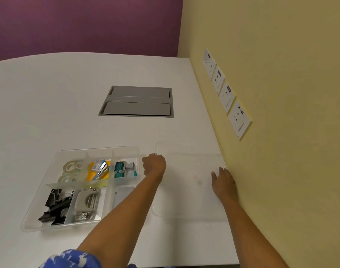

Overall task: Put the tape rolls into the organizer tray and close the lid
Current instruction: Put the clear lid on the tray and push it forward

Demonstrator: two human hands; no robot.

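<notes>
On the white table (49, 105) your open tray (30, 219) sits left of centre, and the tape rolls (71, 171) already lie in its far-left compartment, beside a stapler (101, 170) on a yellow pad. Black clips (56, 206) and a hole punch (87, 204) fill the near compartments. Just right of the tray the clear lid (186, 200) lies flat, its far side against the yellow wall (281, 132). Your left hand (154, 165) curls its fingers over the lid's far-left corner, gripping the edge. Your right hand (223, 182) rests at the lid's right side by the wall, fingers loosely spread; whether they grip it you cannot tell.
</notes>
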